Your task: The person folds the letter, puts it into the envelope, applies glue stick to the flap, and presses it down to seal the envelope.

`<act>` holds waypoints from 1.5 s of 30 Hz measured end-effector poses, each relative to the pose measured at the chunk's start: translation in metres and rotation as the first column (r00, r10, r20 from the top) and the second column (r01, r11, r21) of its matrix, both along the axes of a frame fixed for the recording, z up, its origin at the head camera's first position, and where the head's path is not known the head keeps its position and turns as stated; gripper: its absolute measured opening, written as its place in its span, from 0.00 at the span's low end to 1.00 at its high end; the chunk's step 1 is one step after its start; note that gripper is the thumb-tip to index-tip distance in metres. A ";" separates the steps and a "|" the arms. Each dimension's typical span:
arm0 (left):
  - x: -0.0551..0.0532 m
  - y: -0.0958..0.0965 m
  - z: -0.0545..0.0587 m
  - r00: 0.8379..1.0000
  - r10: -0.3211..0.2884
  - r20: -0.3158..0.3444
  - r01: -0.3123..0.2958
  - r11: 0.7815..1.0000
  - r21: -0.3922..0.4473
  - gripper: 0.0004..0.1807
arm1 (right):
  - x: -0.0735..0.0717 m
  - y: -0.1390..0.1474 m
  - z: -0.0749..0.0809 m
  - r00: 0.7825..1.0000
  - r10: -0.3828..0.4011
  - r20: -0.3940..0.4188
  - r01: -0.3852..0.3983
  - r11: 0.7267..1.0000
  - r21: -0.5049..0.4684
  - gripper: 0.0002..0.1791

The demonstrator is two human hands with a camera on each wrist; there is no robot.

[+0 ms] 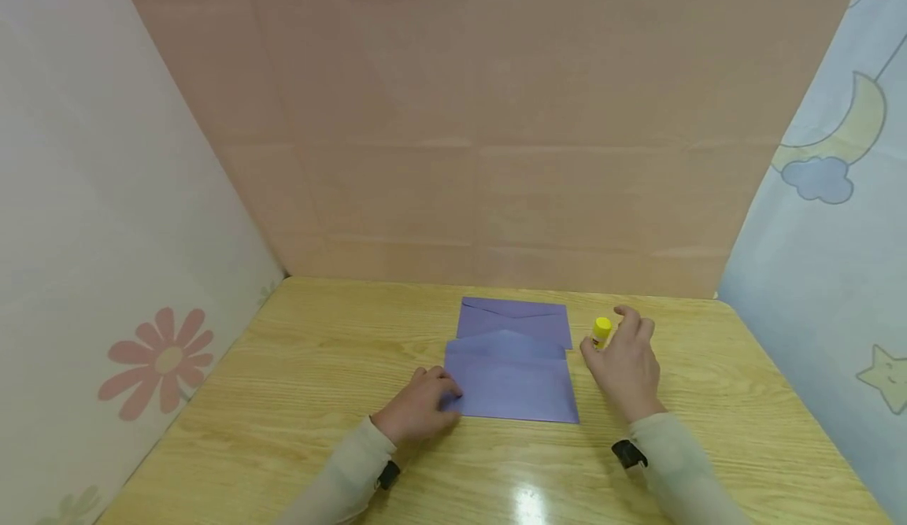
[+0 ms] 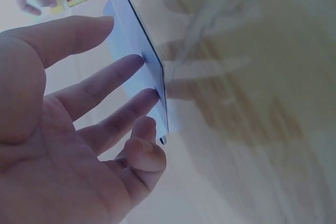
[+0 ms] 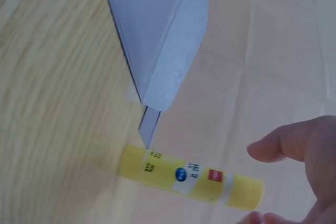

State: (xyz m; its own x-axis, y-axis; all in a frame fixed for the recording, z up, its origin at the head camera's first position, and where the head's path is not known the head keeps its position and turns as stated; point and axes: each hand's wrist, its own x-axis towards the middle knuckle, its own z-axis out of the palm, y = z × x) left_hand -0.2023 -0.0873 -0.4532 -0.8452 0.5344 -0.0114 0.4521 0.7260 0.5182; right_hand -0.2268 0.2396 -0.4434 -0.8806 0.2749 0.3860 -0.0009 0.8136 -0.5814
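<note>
A purple envelope [image 1: 512, 387] lies on the table with its pointed flap up and turned toward the back. My left hand [image 1: 423, 407] rests at its near left corner; in the left wrist view two straight fingertips touch the paper. A yellow glue stick [image 1: 601, 329] stands upright to the right of the envelopes, its label showing in the right wrist view. Around it, thumb and fingers spread apart, is my right hand [image 1: 627, 364]; a gap shows between thumb [image 3: 268, 148] and glue stick.
Behind the front envelope lies a second purple envelope [image 1: 515, 312] with its flap folded down, partly covered by the first one's flap. Paper-like walls close in the wooden table [image 1: 340, 336] at the back, left and right.
</note>
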 end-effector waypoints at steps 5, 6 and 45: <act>0.000 0.001 0.000 1.000 -0.012 -0.008 0.012 1.000 0.009 0.12 | -0.002 0.012 -0.004 0.978 0.058 0.200 -0.048 0.997 -0.058 0.37; -0.001 0.001 0.000 1.000 -0.015 -0.009 0.015 1.000 0.005 0.12 | -0.002 0.014 -0.005 0.971 0.073 0.227 -0.061 0.996 -0.063 0.37; -0.011 0.014 -0.008 0.992 -0.102 -0.072 0.109 0.989 0.097 0.13 | 0.007 -0.022 -0.002 0.946 0.258 0.196 -0.231 0.961 -0.149 0.20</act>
State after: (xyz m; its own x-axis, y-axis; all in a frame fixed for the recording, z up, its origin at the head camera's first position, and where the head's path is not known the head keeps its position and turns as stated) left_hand -0.2129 -0.0735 -0.4610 -0.7810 0.6162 0.1019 0.5596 0.6178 0.5525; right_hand -0.2199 0.2175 -0.4450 -0.9843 0.0741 0.1601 -0.0567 0.7265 -0.6848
